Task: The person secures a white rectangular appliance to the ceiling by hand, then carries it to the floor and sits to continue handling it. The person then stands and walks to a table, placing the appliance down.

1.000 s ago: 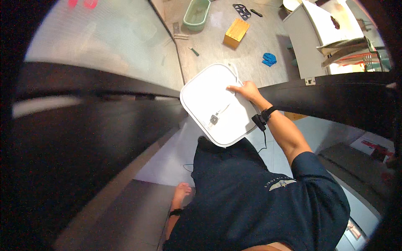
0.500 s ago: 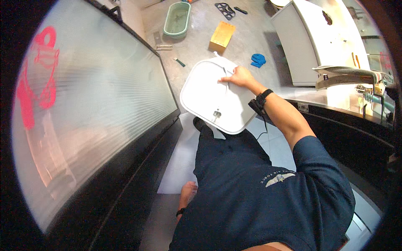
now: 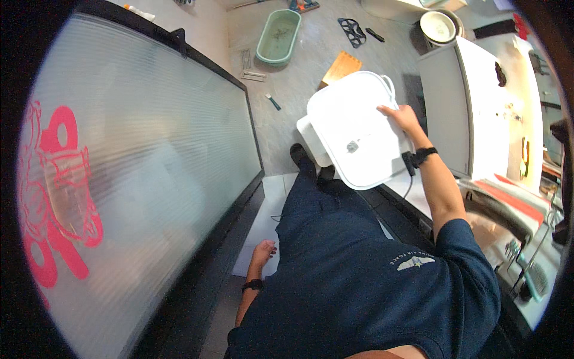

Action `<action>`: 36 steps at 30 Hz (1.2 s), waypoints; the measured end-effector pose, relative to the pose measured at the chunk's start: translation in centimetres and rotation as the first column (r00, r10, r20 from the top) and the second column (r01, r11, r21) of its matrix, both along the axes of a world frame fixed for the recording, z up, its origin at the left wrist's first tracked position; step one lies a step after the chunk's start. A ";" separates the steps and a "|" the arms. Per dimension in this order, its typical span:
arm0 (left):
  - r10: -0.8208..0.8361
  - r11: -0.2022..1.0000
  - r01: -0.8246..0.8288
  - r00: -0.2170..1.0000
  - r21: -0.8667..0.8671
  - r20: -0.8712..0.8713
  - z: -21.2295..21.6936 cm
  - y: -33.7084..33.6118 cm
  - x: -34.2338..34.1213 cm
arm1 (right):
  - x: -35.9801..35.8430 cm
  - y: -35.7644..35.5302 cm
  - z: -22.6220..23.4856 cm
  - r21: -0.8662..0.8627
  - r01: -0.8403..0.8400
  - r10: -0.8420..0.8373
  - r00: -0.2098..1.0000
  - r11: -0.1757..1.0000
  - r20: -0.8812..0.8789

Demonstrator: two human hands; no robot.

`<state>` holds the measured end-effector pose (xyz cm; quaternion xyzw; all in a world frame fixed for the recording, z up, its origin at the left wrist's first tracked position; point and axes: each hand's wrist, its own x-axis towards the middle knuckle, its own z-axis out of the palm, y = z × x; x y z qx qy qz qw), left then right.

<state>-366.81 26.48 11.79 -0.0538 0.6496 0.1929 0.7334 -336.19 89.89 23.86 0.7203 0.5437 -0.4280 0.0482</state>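
My right hand grips the edge of a white rounded-square box-like thing. The thumb lies on its flat face, and the other fingers are hidden behind the edge. A small greyish fitting sits in that face, a pale loop shows at its upper right, and part of a white side wall shows at lower left. It is held tilted above the floor, in front of my legs. Beside my left hip hangs my left hand, fingers loosely curled and somewhat apart, with nothing in it.
A frosted glass panel runs along my left. On the floor ahead are a green tub, a wooden box, a small brush-like tool and a black frame-like piece. At right stand a white cabinet and a cluttered counter.
My right hand has carried the white thing to the right and turned it, so its side wall shows. The view has shifted forward along the floor. My left hand still hangs by my hip.
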 end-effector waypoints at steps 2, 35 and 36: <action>-0.055 0.997 0.058 0.996 0.059 -0.064 0.1 -0.3 -2.7 | -0.9 -0.8 1.5 0.079 0.020 -0.020 1.000 0.997 -0.003; 0.040 0.967 0.041 0.951 0.251 -0.308 -19.8 13.7 -13.7 | 11.5 -3.3 -1.9 0.413 0.147 -0.206 0.973 0.899 0.103; 0.059 0.965 0.032 0.940 0.259 -0.337 -19.7 14.4 -14.0 | 11.9 -3.3 -2.2 0.431 0.132 -0.189 0.977 0.893 0.094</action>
